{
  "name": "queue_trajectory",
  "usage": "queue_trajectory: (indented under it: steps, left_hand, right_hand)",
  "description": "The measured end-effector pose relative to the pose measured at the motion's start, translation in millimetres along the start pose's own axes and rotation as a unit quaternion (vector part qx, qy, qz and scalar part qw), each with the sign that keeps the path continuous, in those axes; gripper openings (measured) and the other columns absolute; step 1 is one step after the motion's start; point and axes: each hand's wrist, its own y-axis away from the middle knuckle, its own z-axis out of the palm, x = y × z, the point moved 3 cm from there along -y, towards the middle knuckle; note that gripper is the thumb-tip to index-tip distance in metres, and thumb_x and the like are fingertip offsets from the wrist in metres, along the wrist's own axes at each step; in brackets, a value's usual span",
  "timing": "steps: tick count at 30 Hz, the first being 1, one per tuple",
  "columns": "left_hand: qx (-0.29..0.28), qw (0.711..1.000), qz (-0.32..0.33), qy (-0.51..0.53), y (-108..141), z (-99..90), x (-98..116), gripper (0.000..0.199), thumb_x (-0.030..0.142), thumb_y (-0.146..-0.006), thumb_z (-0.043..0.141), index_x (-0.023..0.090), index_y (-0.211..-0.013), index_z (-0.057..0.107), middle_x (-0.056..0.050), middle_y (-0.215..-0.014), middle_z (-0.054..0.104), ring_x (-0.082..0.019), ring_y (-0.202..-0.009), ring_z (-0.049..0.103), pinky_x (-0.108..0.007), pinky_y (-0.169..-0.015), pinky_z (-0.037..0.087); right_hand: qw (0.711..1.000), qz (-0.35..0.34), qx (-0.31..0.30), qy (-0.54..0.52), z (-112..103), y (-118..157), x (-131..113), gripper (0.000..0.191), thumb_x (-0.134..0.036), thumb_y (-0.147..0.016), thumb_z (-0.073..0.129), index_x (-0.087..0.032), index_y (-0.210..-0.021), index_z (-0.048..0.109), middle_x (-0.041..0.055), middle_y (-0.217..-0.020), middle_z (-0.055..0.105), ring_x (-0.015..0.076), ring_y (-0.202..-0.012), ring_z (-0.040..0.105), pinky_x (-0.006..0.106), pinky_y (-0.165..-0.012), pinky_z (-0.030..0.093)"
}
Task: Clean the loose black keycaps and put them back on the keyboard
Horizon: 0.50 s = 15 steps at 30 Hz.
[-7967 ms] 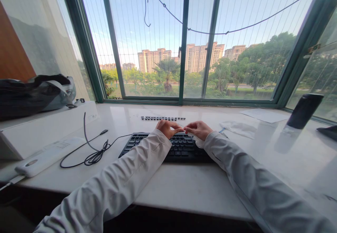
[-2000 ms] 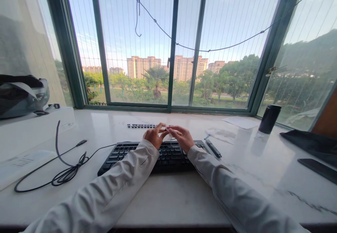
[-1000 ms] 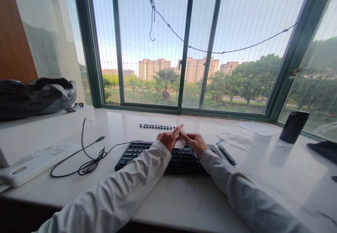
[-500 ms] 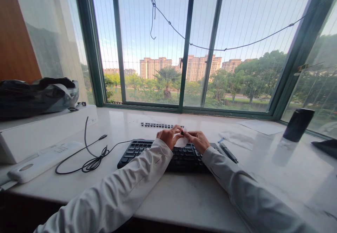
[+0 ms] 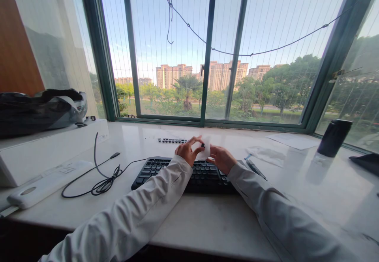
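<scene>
Between the thumb and forefinger of my left hand [image 5: 186,151] is a small black keycap [image 5: 203,145]. My right hand [image 5: 222,158] is just to the right, its fingers around the edge of a thin white wipe [image 5: 206,151]. The wipe hangs between both hands, right behind the keycap. Under my hands lies a black keyboard [image 5: 154,171], its middle partly hidden by my hands and sleeves. Beyond it, several loose keycaps [image 5: 171,140] stand in a row on the white tabletop, the right end of the row covered by my left hand.
A coiled black cable [image 5: 106,183] and a white power strip [image 5: 50,183] lie at left, near a white box [image 5: 56,147] carrying a dark bag. To the right are a dark pen-like tool [image 5: 256,170], a clear plastic wrapper [image 5: 268,155], paper [image 5: 291,141] and a black cylinder [image 5: 334,137].
My hands have drawn slightly apart. The keycap now sits in my left fingers alone, and the wipe has risen between the hands with my right fingers at its edge.
</scene>
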Motion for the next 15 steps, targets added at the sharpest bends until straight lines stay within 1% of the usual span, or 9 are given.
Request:
queue_trajectory:
  steps: [2, 4, 8, 12, 15]
  left_hand:
    - [-0.005, 1.000, 0.004, -0.016, 1.1, 1.3, 0.2, 0.034, 0.048, -0.078, 0.058, 0.033, -0.108, 0.061, 0.005, -0.109, 0.067, -0.009, -0.054, 0.056, -0.022, -0.064, 0.044]
    - [-0.010, 0.999, 0.009, -0.042, 2.7, 2.2, 1.7, 0.039, 0.048, -0.078, 0.058, 0.034, -0.114, 0.058, 0.004, -0.097, 0.070, -0.011, -0.057, 0.059, -0.023, -0.064, 0.043]
    - [-0.013, 0.995, 0.018, -0.095, 5.8, 2.5, 5.7, 0.037, 0.049, -0.079, 0.055, 0.031, -0.111, 0.060, 0.001, -0.083, 0.071, -0.016, -0.068, 0.063, -0.024, -0.062, 0.041]
    - [-0.025, 0.991, 0.036, -0.130, 6.4, 2.9, 7.4, 0.035, 0.046, -0.079, 0.055, 0.027, -0.108, 0.063, -0.001, -0.074, 0.070, -0.018, -0.072, 0.065, -0.025, -0.062, 0.041]
    - [-0.035, 0.989, 0.048, -0.137, 6.0, 2.3, 6.6, 0.036, 0.049, -0.081, 0.052, 0.027, -0.107, 0.063, -0.002, -0.075, 0.070, -0.019, -0.074, 0.065, -0.024, -0.064, 0.041]
  right_hand:
    - [0.999, -0.011, -0.005, 0.038, -0.3, -0.4, 1.9, 0.024, -0.035, -0.067, 0.071, -0.022, -0.088, 0.071, 0.0015, -0.085, 0.069, 0.0146, -0.078, 0.058, 0.027, -0.073, 0.041]
    - [0.998, -0.020, 0.007, 0.060, -2.0, -0.9, 3.3, 0.030, -0.039, -0.062, 0.076, -0.020, -0.085, 0.072, 0.0017, -0.081, 0.068, 0.0138, -0.076, 0.057, 0.026, -0.072, 0.040]
    - [0.996, -0.034, 0.047, 0.073, -6.9, -1.8, 2.8, 0.035, -0.041, -0.053, 0.080, -0.018, -0.077, 0.072, 0.0012, -0.074, 0.068, 0.0123, -0.070, 0.057, 0.025, -0.067, 0.040]
    - [0.989, -0.047, 0.098, 0.101, -15.4, -5.8, 3.1, 0.033, -0.040, -0.047, 0.083, -0.016, -0.064, 0.067, -0.0008, -0.064, 0.065, 0.0097, -0.058, 0.053, 0.023, -0.056, 0.036]
    - [0.984, -0.071, 0.112, 0.122, -20.6, -10.4, 4.8, 0.033, -0.043, -0.049, 0.081, -0.016, -0.057, 0.063, -0.0023, -0.057, 0.060, 0.0078, -0.052, 0.048, 0.023, -0.052, 0.033]
